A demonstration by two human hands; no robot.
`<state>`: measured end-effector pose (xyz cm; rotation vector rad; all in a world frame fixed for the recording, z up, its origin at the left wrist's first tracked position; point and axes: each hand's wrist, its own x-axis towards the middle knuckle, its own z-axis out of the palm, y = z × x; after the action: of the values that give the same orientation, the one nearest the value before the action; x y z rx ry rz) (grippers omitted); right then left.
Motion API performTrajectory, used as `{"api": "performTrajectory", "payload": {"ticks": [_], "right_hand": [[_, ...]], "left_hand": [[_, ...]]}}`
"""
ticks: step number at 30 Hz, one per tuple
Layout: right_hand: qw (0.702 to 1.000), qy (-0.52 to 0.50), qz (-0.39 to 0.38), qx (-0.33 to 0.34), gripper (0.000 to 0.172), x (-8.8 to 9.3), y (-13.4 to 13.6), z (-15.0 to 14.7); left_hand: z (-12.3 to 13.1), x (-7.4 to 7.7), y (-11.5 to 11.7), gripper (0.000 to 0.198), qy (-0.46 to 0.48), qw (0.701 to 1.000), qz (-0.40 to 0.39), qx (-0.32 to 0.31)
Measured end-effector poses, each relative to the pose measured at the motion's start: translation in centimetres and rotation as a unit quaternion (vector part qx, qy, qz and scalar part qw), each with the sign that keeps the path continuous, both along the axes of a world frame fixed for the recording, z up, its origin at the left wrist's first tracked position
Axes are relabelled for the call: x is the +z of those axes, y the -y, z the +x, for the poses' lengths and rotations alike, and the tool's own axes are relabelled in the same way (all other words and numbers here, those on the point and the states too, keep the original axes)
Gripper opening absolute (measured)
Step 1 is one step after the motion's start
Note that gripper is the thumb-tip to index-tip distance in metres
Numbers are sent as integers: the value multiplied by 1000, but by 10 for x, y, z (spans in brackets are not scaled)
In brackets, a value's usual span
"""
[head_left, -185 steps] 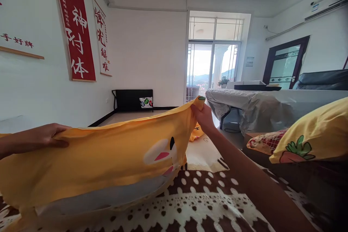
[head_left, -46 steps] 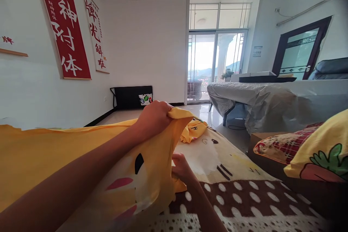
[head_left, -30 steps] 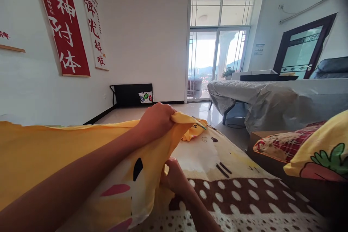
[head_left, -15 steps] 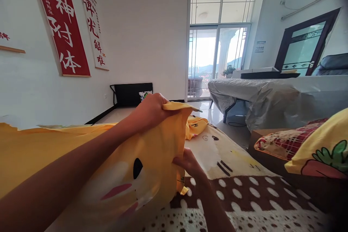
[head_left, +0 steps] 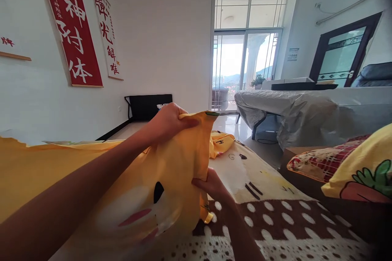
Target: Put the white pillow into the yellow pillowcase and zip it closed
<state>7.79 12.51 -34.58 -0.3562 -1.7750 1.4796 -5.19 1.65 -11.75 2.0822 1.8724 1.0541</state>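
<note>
A large yellow printed cloth (head_left: 180, 159), which looks like a duvet cover, hangs from my hands and spreads across the left of the head view. My left hand (head_left: 170, 121) is closed on its upper edge near the corner. Lower down, my right hand (head_left: 211, 183) pinches the side edge of the same cloth. Beneath lies a blanket (head_left: 275, 216) with brown-and-white dots and a cream cartoon face. Beyond my hands, a bunched part of yellow cloth (head_left: 222, 143) rests on that blanket. What lies inside the cover is hidden.
On the right are a yellow carrot-print pillow (head_left: 364, 179) and a red plaid cushion (head_left: 330, 157). Behind them stands a plastic-covered table (head_left: 275, 102). A black folded item (head_left: 147, 106) leans at the far wall, left of the sliding glass door (head_left: 245, 65).
My left hand has turned slightly and shifted a little left, with the cloth's top corner raised more upright. My right hand keeps its pinch, moved slightly left.
</note>
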Motion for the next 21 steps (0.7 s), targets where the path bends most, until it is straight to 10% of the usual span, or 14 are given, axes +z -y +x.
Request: {"api": "performTrajectory", "payload": {"ticks": [8, 14, 21], "right_hand": [[992, -35, 11, -121, 18, -10, -7, -19], [964, -64, 25, -258, 16, -22, -1, -41], [941, -95, 3, -324, 23, -35, -4, -48]], "left_hand": [[-52, -1, 19, 75, -39, 990, -108, -76], [-131, -27, 47, 66, -68, 965, -242, 73], [-179, -64, 73, 71, 1, 975, -167, 147]]}}
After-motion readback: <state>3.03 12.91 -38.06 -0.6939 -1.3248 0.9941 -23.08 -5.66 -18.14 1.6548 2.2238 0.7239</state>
